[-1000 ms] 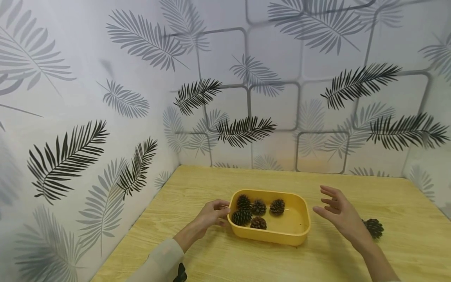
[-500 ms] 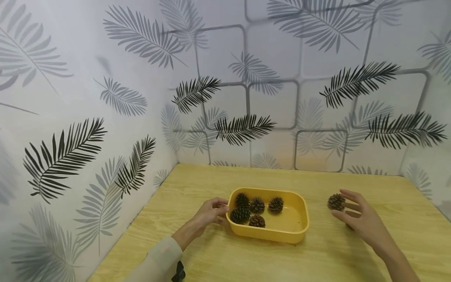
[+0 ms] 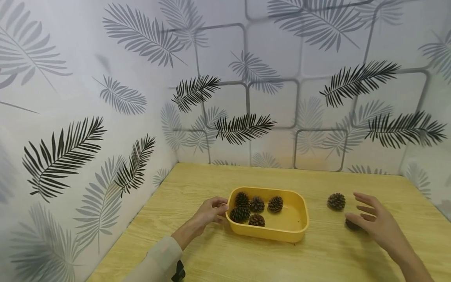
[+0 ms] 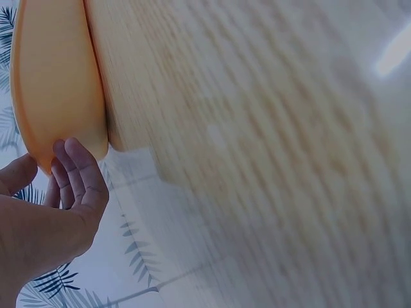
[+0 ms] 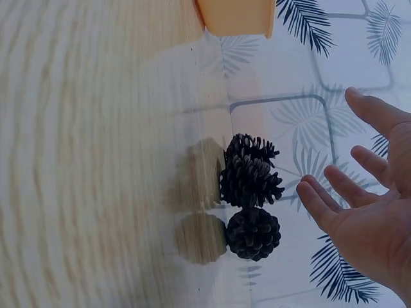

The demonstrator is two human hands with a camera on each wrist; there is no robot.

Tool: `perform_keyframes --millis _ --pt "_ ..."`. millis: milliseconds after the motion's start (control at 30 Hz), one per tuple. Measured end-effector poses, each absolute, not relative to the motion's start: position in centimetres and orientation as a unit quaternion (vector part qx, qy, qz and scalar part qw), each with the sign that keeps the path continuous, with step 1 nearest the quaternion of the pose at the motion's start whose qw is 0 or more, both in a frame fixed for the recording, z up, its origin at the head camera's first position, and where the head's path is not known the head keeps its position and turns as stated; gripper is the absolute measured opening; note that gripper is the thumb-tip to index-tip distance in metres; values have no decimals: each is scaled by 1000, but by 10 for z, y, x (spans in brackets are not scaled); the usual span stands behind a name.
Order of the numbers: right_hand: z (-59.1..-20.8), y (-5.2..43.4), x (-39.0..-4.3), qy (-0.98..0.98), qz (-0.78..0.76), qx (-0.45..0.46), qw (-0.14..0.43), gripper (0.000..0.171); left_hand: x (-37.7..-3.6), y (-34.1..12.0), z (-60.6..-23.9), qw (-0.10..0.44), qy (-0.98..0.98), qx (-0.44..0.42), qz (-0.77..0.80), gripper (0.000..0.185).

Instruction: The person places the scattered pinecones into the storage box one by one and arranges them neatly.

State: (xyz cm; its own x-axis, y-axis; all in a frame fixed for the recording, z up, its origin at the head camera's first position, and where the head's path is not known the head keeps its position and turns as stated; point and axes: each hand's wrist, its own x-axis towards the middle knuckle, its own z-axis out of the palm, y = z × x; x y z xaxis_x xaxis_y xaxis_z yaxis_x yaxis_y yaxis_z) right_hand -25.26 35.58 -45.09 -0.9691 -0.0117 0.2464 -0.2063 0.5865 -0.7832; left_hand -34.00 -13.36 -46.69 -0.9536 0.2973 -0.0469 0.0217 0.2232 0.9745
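Holding yellow tray (image 3: 282, 234) (left hand (image 3: 210, 211)), right hand (image 3: 378, 225) near pine cones (image 3: 336, 201)

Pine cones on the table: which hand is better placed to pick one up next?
Right. The right hand is open beside the loose pine cones on the table, while the left hand grips the yellow tray rim.
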Motion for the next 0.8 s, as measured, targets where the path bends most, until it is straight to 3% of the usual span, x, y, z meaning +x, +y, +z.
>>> perform_keyframes --millis 533,800 --pt "-463 368 -256 -907 414 52 63 75 -339 -134 -467 110 772 108 616 39" --pt "-467 357 -254 -921 371 78 88 59 -340 -134 -468 111 772 105 617 38"
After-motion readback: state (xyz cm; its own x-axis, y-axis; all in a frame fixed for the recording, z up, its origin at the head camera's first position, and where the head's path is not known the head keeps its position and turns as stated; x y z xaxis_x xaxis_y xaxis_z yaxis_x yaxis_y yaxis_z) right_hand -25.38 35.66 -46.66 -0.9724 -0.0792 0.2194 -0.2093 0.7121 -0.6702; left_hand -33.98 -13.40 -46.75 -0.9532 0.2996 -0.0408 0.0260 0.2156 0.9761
